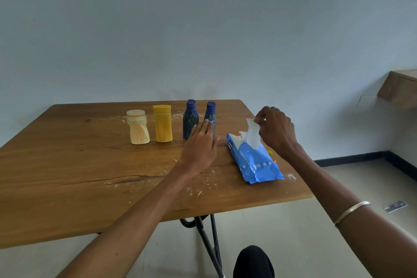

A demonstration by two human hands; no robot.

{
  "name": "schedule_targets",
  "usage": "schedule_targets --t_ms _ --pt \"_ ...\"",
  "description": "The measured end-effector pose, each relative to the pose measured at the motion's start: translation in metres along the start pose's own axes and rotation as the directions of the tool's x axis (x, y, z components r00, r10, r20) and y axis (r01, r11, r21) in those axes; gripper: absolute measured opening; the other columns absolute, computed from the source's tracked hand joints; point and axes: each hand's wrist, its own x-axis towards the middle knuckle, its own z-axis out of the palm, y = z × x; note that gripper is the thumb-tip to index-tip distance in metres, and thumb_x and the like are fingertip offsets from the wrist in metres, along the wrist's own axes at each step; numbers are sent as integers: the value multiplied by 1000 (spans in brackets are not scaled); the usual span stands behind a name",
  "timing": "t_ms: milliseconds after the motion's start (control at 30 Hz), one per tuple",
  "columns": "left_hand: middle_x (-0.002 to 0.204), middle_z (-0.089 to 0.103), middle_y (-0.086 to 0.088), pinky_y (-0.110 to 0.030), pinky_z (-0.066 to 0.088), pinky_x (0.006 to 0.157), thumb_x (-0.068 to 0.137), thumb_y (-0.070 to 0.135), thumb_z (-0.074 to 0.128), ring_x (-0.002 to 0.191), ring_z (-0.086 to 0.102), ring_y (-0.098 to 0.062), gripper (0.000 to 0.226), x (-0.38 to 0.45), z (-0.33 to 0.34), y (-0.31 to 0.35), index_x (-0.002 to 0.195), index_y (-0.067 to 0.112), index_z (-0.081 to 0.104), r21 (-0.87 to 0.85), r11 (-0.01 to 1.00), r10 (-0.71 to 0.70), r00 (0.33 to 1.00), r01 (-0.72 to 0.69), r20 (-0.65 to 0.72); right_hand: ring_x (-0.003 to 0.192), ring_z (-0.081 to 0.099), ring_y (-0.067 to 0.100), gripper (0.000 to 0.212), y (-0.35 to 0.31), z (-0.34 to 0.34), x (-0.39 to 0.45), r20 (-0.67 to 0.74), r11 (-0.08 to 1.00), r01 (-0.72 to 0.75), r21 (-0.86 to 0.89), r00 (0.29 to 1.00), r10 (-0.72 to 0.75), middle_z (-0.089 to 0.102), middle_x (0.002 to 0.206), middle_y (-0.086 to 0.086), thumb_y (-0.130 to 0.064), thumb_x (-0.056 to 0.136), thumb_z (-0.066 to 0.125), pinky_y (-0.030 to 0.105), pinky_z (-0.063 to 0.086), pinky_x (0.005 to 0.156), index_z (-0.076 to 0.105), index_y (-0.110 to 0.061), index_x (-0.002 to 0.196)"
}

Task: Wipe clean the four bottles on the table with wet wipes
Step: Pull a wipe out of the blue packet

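Four bottles stand in a row at the back of the wooden table (67, 165): a cream bottle (138, 130), a yellow bottle (162, 123), a dark blue bottle (190, 118) and a second dark blue bottle (211, 113). My left hand (201, 145) is stretched out flat with straight fingers, its tips in front of the second blue bottle. A blue wet wipe pack (253, 160) lies to the right. My right hand (276, 130) pinches a white wipe (251, 134) that sticks up out of the pack.
White smears and scratches mark the table top. The table's right edge runs just past the pack, with bare floor beyond. A wooden shelf (399, 88) hangs on the right wall. Dark table legs (209, 244) show below the front edge.
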Motion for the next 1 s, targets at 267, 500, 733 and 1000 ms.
schedule_targets --t_ms 267,500,733,1000 --pt "121 68 -12 -39 38 113 95 14 46 121 58 -28 34 42 -49 -10 121 4 64 181 977 159 949 -112 -273 77 55 32 29 -16 -27 10 -118 995 -6 101 993 18 69 100 4 4 86 43 35 38 64 54 -16 104" --pt "97 73 -15 -36 41 101 89 7 58 97 64 -30 21 80 -66 -9 106 2 70 179 978 162 932 -108 -324 67 67 39 21 -24 -48 26 -136 946 -26 323 988 74 68 102 13 -1 94 43 46 57 60 46 -17 109" --pt "131 55 -17 -39 17 113 95 13 56 130 43 -32 32 109 -50 -7 126 6 57 273 948 175 984 -163 -18 75 68 34 17 -23 -49 34 -108 903 -42 427 989 97 67 86 5 -3 95 47 48 56 72 47 -13 109" --pt "98 67 -9 -41 24 107 89 3 61 102 59 -27 11 112 -31 2 98 8 63 368 909 170 980 -198 106 74 64 1 38 -25 -51 46 2 883 -3 470 1000 2 67 89 -4 -22 79 80 13 44 54 62 -21 112"
